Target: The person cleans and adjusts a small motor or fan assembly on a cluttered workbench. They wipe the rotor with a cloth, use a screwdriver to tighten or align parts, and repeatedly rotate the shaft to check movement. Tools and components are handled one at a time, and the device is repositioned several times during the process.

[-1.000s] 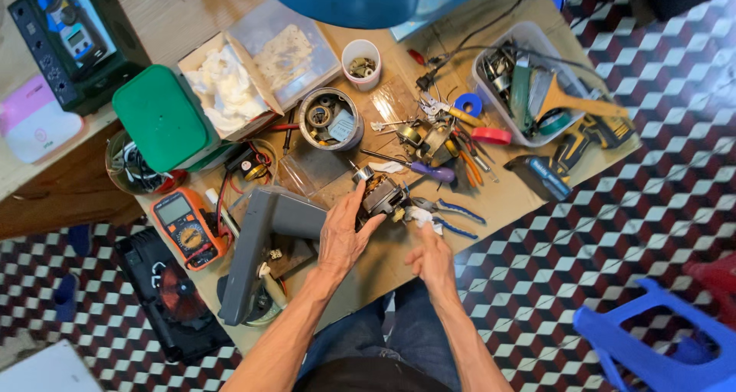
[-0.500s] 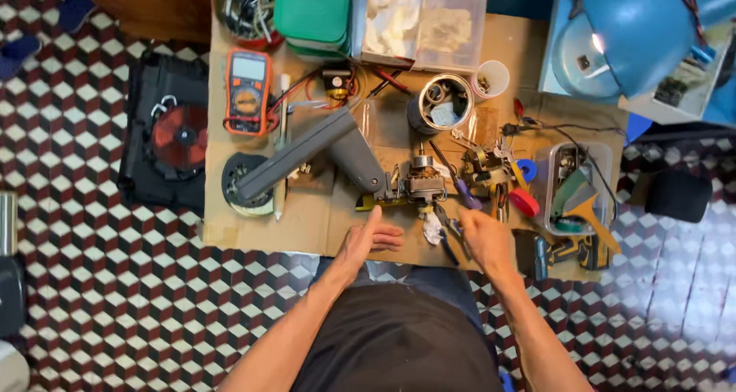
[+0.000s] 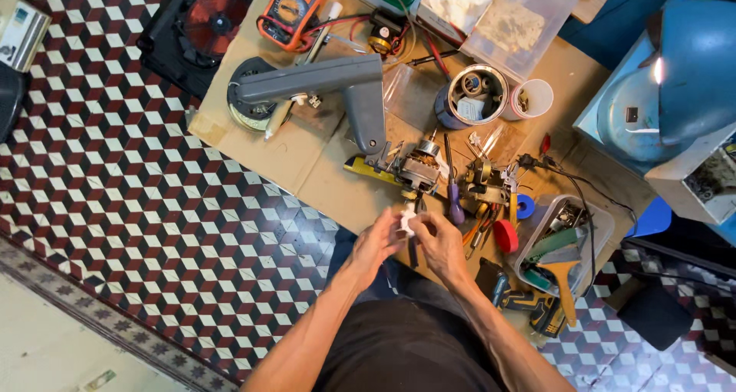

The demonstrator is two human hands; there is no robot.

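From my feed, both hands meet at the table's near edge: left hand [image 3: 377,244] and right hand [image 3: 437,242] pinch a small white plastic-looking piece [image 3: 407,222], I think. The copper-wound motor [image 3: 418,164] sits just beyond, slightly right-hand side.

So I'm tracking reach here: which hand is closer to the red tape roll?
Right. The right hand is just left of the red tape roll; the left hand lies farther away, beyond the right hand.
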